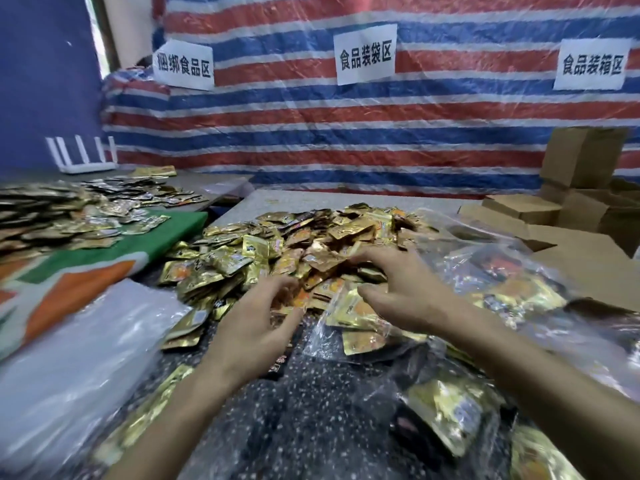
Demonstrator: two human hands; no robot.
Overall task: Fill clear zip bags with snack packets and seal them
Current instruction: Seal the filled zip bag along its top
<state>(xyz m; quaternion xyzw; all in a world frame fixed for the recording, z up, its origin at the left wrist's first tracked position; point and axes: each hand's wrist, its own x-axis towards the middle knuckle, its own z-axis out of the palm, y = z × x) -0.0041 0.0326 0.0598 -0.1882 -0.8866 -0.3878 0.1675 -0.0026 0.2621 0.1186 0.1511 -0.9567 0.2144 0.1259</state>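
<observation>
A big heap of gold and orange snack packets [311,244] lies on the speckled dark table [294,427]. My left hand [256,320] is cupped at the heap's near edge, fingers and thumb curled round a few packets. To its right, my right hand [401,289] reaches over the heap with fingers stretched forward onto the packets and the thumb pointing left. Just below that hand lies a clear zip bag [349,327], its mouth toward the heap and several packets inside. Whether the right hand touches the bag is unclear.
A stack of empty clear bags [86,358] lies at the left. Filled bags sit at the right [509,285] and near right [450,410]. Cardboard boxes [581,161] stand at the far right. A second packet pile [69,213] rests on a green-orange cloth [104,268].
</observation>
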